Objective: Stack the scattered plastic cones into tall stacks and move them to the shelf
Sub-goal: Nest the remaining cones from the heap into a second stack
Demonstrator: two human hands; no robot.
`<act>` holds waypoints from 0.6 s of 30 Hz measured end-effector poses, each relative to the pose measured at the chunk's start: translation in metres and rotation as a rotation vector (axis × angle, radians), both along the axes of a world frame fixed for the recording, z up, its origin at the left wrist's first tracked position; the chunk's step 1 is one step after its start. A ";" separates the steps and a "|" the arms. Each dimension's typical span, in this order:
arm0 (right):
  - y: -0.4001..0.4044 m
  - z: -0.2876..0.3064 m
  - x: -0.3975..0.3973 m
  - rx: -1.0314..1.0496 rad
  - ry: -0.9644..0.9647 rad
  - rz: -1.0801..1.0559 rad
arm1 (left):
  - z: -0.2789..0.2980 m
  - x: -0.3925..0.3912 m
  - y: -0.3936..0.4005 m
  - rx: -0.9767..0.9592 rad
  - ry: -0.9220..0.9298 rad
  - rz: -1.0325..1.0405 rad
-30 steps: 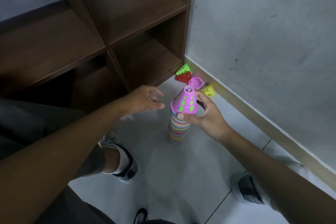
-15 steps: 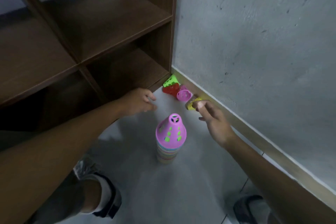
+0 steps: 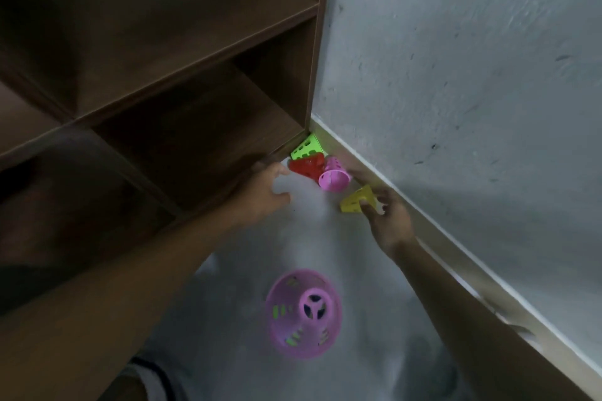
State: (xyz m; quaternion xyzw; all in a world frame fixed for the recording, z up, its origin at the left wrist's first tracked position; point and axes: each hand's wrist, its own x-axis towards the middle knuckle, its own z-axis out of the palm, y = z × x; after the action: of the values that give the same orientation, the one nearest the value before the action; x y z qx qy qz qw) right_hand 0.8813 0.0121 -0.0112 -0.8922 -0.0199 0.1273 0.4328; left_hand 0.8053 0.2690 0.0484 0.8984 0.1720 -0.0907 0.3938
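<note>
The cone stack (image 3: 303, 313), topped by a pink cone, stands on the floor below me and I look down onto its tip. Four loose cones lie in the corner between shelf and wall: green (image 3: 308, 147), red (image 3: 308, 165), pink (image 3: 335, 175) and yellow (image 3: 353, 200). My right hand (image 3: 387, 220) pinches the yellow cone between thumb and fingers. My left hand (image 3: 264, 192) reaches with spread fingers just short of the red cone and holds nothing.
The dark wooden shelf (image 3: 182, 81) with open compartments fills the left and top. A grey wall (image 3: 472, 75) with a pale skirting board (image 3: 433, 231) runs along the right. My shoe (image 3: 150, 381) shows at the bottom left.
I have leaned forward, so the stack now sits lower in view. Both hands moved toward the corner cones; the right hand closed on the yellow cone.
</note>
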 end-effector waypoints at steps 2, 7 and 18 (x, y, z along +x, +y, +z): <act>0.000 -0.009 0.002 -0.002 -0.044 0.012 | -0.004 0.015 -0.003 0.030 -0.035 -0.015; 0.009 -0.017 0.013 0.040 -0.149 0.102 | -0.020 0.050 -0.011 0.062 -0.057 -0.029; 0.041 -0.033 0.045 -0.004 -0.069 0.108 | -0.055 0.116 -0.021 0.230 0.102 -0.168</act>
State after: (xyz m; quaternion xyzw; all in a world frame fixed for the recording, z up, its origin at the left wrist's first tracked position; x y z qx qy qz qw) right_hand 0.9263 0.0536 -0.0445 -0.8946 -0.0828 0.1198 0.4225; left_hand 0.9208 0.2479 -0.0066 0.9430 0.1252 -0.1487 0.2701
